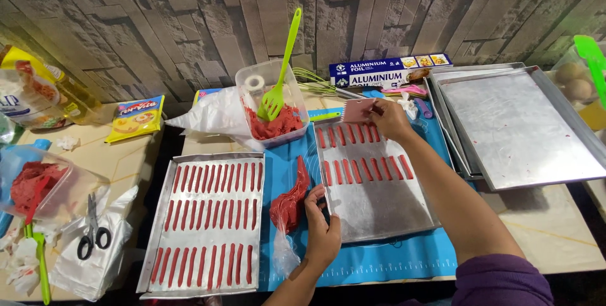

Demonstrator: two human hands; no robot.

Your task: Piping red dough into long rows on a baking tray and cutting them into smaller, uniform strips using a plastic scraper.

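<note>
My right hand (386,118) holds a small pink scraper (358,109) at the far end of a metal baking tray (385,211) that carries two rows of short red dough strips (366,168). My left hand (322,227) rests at that tray's near left edge, fingers curled on the rim, beside a clear piping bag of red dough (289,204) lying on the blue mat (379,257). A second tray (165,217) to the left is filled with three rows of red strips.
A clear tub of red dough (271,126) with a green spatula (281,72) stands behind the trays. Stacked bare trays (524,132) lie at right, a foil box (388,69) by the wall. Scissors (93,230), a bowl of dough (35,183) and snack packets sit at left.
</note>
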